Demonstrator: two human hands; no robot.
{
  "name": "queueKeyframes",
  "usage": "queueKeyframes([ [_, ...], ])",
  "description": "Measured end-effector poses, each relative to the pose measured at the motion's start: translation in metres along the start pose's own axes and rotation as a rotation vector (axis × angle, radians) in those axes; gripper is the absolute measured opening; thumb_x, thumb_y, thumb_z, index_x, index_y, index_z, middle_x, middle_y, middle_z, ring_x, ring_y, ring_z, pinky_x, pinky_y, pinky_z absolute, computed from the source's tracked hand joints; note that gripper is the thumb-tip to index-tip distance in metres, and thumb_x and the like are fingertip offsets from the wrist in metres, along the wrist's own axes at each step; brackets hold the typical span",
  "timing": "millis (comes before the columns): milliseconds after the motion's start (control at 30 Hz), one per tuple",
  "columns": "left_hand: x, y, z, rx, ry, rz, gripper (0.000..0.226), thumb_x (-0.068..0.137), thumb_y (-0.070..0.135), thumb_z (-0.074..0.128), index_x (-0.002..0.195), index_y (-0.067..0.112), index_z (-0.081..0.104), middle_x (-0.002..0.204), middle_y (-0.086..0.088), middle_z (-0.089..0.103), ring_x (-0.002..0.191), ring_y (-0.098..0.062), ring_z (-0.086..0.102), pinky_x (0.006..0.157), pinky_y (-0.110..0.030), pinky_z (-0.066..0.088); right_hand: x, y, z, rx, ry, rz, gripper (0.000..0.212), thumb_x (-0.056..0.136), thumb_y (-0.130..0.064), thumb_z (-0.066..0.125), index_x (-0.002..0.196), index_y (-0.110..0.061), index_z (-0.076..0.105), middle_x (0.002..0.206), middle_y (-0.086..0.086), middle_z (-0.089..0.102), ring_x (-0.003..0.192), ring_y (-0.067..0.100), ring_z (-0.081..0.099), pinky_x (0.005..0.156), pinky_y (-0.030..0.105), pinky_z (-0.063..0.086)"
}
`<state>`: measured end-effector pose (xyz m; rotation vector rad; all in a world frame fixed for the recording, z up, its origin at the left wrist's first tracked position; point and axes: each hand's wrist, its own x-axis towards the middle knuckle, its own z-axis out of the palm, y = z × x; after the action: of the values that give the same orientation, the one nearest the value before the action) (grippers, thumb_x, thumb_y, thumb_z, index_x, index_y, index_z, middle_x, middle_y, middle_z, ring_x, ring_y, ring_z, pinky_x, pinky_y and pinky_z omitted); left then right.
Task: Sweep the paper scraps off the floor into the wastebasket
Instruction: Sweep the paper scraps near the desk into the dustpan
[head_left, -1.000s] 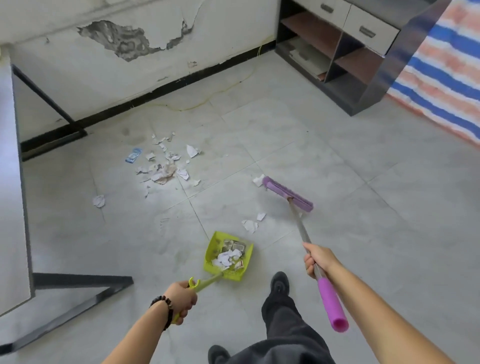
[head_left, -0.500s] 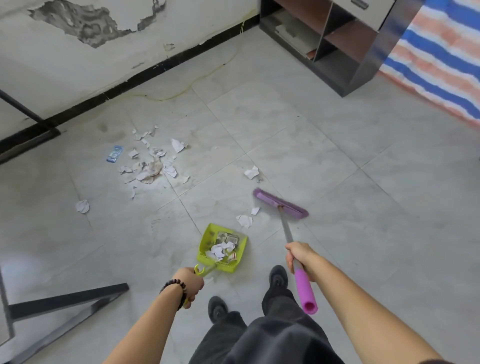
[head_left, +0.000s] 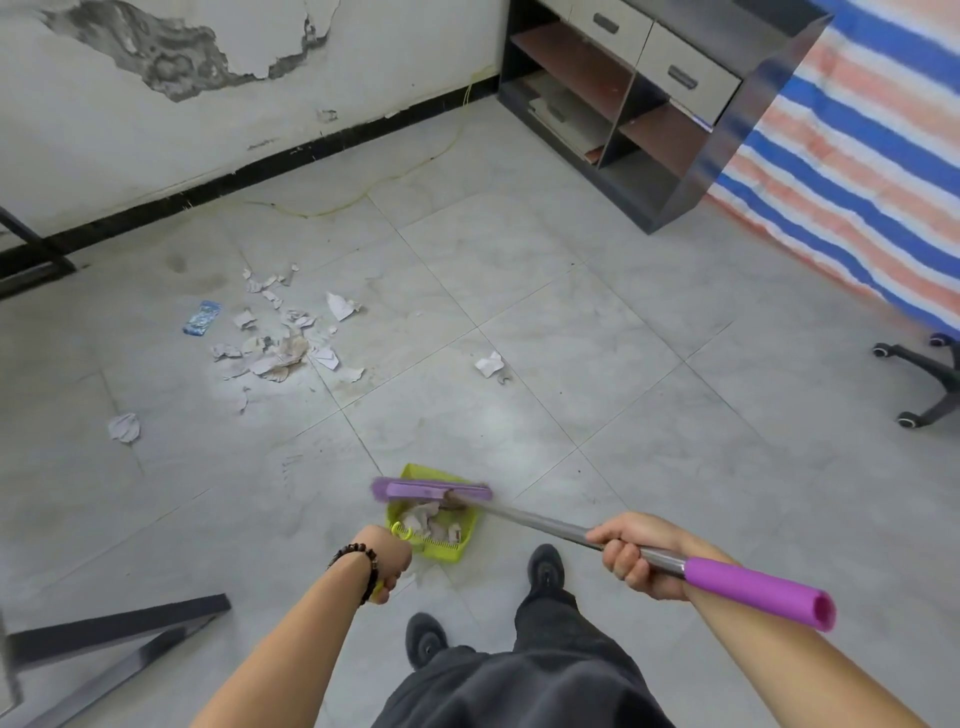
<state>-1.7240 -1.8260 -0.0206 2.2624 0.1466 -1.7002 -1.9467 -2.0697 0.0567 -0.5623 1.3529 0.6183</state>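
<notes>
My right hand (head_left: 634, 553) grips the metal shaft of a purple broom (head_left: 431, 490), whose head lies across the mouth of the green dustpan (head_left: 447, 540). The dustpan's handle is held by my left hand (head_left: 387, 558), and white scraps lie inside the pan. A heap of torn paper scraps (head_left: 280, 348) lies on the tiles to the upper left. One single scrap (head_left: 488, 362) sits farther right, and a crumpled piece (head_left: 123, 427) lies at the left. No wastebasket is in view.
A blue wrapper (head_left: 202, 318) lies beside the heap. A dark shelf unit (head_left: 623, 114) stands at the back right, next to a striped tarp (head_left: 857, 156). Office chair casters (head_left: 919, 384) are at the right edge. Black table legs (head_left: 119, 639) cross the lower left. My shoes (head_left: 545, 566) stand behind the pan.
The broom head has swept back from the open tiles to the dustpan's mouth, and the two small scraps in front of the pan are gone from the floor.
</notes>
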Motion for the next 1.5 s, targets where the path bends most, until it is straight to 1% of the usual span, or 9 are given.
queueKeyframes([
  [233,-0.006,0.006,-0.012,-0.008,-0.030,0.008,0.025,0.083,-0.007,0.039,0.071,0.014,0.032,0.059,-0.001,0.026,0.046,-0.015,0.019,0.051,-0.026,0.015,0.009,-0.011,0.026,0.137,0.019,-0.172,0.026,0.100,-0.018,0.047,0.075,-0.017,0.041,0.044,-0.007,0.035,0.026,0.002,0.036,0.024,0.012,0.030],
  [367,0.001,0.029,-0.025,-0.087,-0.039,-0.043,0.025,0.088,-0.001,0.039,0.071,0.015,0.029,0.057,-0.001,0.025,0.043,-0.015,0.018,0.053,-0.025,0.011,0.013,-0.044,0.029,0.093,0.079,-0.292,0.020,0.099,-0.013,0.049,0.080,-0.017,0.046,0.042,-0.007,0.035,0.026,0.003,0.035,0.026,0.013,0.031],
  [600,0.014,0.097,-0.038,-0.078,0.001,0.018,0.015,0.085,-0.002,0.041,0.080,0.011,0.044,0.057,-0.004,0.032,0.040,-0.014,0.022,0.048,-0.020,0.018,0.042,-0.156,-0.001,0.045,0.145,-0.392,0.025,0.098,-0.007,0.045,0.078,-0.020,0.038,0.039,-0.007,0.036,0.026,0.003,0.034,0.029,0.011,0.030],
  [800,0.018,0.163,-0.041,-0.039,0.009,-0.055,0.019,0.093,0.012,0.044,0.075,0.016,0.042,0.058,-0.003,0.029,0.046,-0.014,0.018,0.051,-0.021,0.015,0.070,-0.263,-0.022,-0.107,0.194,-0.470,0.010,0.096,-0.013,0.052,0.088,-0.012,0.046,0.046,0.001,0.043,0.033,0.009,0.038,0.034,0.017,0.034],
  [967,0.038,0.214,-0.043,0.004,0.027,-0.078,0.015,0.087,0.004,0.044,0.086,0.018,0.050,0.060,-0.003,0.029,0.046,-0.015,0.018,0.049,-0.020,0.017,0.083,-0.319,-0.026,-0.287,0.213,-0.388,0.006,0.094,-0.011,0.047,0.098,-0.008,0.050,0.043,0.002,0.046,0.038,0.014,0.039,0.038,0.020,0.035],
  [1100,0.045,0.234,-0.053,0.079,0.032,-0.097,0.024,0.081,-0.001,0.040,0.088,0.019,0.052,0.061,-0.003,0.032,0.045,-0.016,0.021,0.048,-0.021,0.018,0.083,-0.298,-0.015,-0.377,0.188,-0.225,0.016,0.092,-0.009,0.042,0.103,-0.004,0.053,0.043,0.005,0.046,0.040,0.017,0.040,0.043,0.024,0.037],
  [1267,0.049,0.231,-0.075,0.141,0.012,-0.109,0.024,0.078,-0.002,0.038,0.087,0.017,0.050,0.062,-0.004,0.032,0.043,-0.016,0.023,0.046,-0.021,0.019,0.046,-0.263,-0.020,-0.230,-0.028,0.034,0.029,0.097,-0.015,0.045,0.068,-0.015,0.045,0.042,-0.005,0.038,0.031,0.006,0.036,0.031,0.015,0.032],
  [1400,0.049,0.216,-0.100,0.152,0.009,-0.105,0.026,0.079,-0.002,0.040,0.085,0.019,0.052,0.063,-0.005,0.033,0.041,-0.017,0.024,0.048,-0.021,0.019,0.020,-0.277,-0.045,0.088,-0.125,0.119,0.023,0.099,-0.016,0.047,0.076,-0.017,0.046,0.043,-0.009,0.035,0.026,0.002,0.037,0.023,0.013,0.028],
  [1500,0.048,0.209,-0.101,0.146,0.003,-0.085,0.023,0.079,-0.003,0.042,0.085,0.016,0.053,0.063,-0.005,0.034,0.041,-0.017,0.025,0.047,-0.021,0.019,0.007,-0.272,-0.034,0.063,-0.131,0.092,0.020,0.098,-0.015,0.050,0.079,-0.017,0.047,0.046,-0.008,0.036,0.027,0.001,0.038,0.023,0.013,0.029],
])
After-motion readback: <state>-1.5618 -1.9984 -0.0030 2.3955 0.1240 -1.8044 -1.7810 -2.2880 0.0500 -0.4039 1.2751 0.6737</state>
